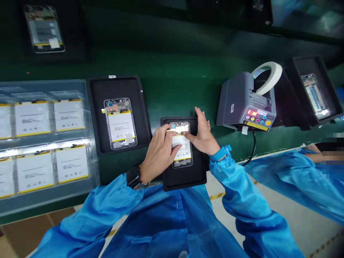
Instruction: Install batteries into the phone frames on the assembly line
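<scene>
A phone without its back cover point(182, 152) lies in a small black tray point(174, 179) at the table's front edge. Its white battery with yellow edges and part of its circuit board show. My left hand point(159, 152) lies over the phone's left side. Its bent fingertips touch the board near the top, and its thumb stretches apart over the battery. From the right, my right hand point(204, 138) presses its thumb near the top edge of the battery, with its other fingers stretched upward. My fingers hide the spot where both hands meet the board.
Left of me, another black tray point(142, 118) holds an open phone point(120, 125). Beyond it, a clear plastic tray point(92, 161) carries several batteries. A tape dispenser point(236, 100) with a tape roll stands right. More phones lie far left and right. A co-worker's blue sleeve point(282, 175) shows right.
</scene>
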Demonstrator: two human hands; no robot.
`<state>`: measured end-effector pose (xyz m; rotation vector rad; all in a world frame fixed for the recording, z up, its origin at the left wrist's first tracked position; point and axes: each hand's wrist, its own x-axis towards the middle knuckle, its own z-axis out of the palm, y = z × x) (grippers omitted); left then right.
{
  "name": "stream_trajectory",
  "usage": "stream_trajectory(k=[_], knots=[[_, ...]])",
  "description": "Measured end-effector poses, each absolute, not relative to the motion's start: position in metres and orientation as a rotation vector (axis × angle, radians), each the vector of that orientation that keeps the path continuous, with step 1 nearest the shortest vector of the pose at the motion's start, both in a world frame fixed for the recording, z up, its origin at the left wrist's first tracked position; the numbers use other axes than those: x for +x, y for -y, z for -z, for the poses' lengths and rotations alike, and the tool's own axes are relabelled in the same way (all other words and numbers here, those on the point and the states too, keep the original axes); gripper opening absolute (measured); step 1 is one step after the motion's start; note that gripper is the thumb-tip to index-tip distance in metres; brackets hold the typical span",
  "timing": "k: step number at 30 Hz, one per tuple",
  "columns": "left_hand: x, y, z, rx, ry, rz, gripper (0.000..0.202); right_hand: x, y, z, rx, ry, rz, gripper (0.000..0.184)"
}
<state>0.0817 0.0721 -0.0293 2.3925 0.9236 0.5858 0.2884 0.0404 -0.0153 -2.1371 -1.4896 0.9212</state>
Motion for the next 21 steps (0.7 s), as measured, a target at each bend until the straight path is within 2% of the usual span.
stream_trajectory(k=[8, 16, 21], knots=[[0.081, -0.071, 0.03, 2.378, -0.92, -0.587, 0.03, 0.289, -0.041, 0.016, -2.14, 1.475, -0.947, 0.103], [0.082, -0.077, 0.031, 2.333, -0.91, -0.568, 0.035, 0.287, -0.045, 0.015, -2.173, 1.444, -0.951, 0.113], [0.093, -0.08, 0.022, 2.276, -1.03, -0.635, 0.034, 0.289, -0.044, 0.015, -2.143, 1.464, -0.959, 0.111]])
